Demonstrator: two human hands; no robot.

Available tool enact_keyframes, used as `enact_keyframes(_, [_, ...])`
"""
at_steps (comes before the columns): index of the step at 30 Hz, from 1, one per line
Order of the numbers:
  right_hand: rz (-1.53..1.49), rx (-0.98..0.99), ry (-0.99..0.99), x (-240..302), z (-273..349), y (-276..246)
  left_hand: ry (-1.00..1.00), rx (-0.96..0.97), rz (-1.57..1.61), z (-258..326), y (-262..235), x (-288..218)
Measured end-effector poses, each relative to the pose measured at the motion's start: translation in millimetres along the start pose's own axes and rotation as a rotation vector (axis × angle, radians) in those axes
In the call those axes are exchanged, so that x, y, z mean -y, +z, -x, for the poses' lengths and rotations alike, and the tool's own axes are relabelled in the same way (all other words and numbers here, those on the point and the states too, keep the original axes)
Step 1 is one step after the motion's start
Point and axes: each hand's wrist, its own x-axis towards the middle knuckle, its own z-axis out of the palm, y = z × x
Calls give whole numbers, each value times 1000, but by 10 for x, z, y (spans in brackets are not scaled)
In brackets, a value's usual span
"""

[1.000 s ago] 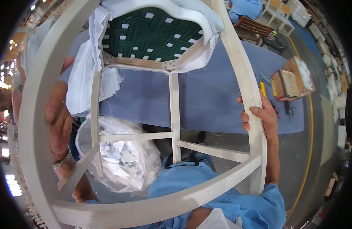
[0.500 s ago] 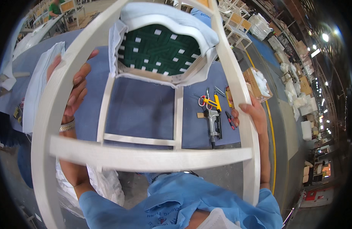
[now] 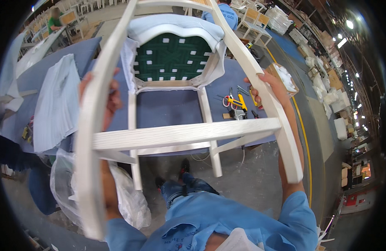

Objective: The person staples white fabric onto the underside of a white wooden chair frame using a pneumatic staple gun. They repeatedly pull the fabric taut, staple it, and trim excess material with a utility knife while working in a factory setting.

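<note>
A white wooden chair (image 3: 184,134) is tilted in front of me, the underside of its seat turned toward me. Green woven webbing (image 3: 170,60) spans the seat opening, and loose pale-blue fabric (image 3: 176,24) wraps the seat's rim. My left hand (image 3: 112,99), slightly blurred, is closed around the chair's left leg from behind. On the opposite leg, my right hand (image 3: 273,87) has its fingers wrapped round the wood. Near that hand lie a yellow-handled tool (image 3: 242,101), red-handled scissors (image 3: 226,101) and a partly hidden grey power tool (image 3: 238,113).
Pale fabric sheets (image 3: 57,100) lie on the blue-grey table (image 3: 86,50) at left. A cardboard box of white material (image 3: 283,77) stands at right. Clear plastic bags (image 3: 132,205) rest on the floor. Two people, one in green (image 3: 55,23), one in blue (image 3: 226,16), are farther off.
The chair has swung and tilted in my hands. Its near crossbar is higher, and two legs now reach past the table's front edge. Both hands keep hold of it.
</note>
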Motion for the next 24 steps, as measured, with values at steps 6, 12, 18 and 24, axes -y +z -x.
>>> enact_keyframes(6, [-287, 62, -179, -327, 84, -453, -127, -113, -570, 265, 270, -27])
enact_keyframes(12, [-453, -41, -262, -488, 134, -346, -254, 69, -1181, 149, 342, -625])
enact_keyframes(18, [-445, -67, -340, -449, 176, -40, 329, 235, -2266, -668, 899, -1538])
enact_keyframes(24, [-228, -140, -450, -1069, -98, -682, 650, 233, -2604, -1773, 2379, -1687])
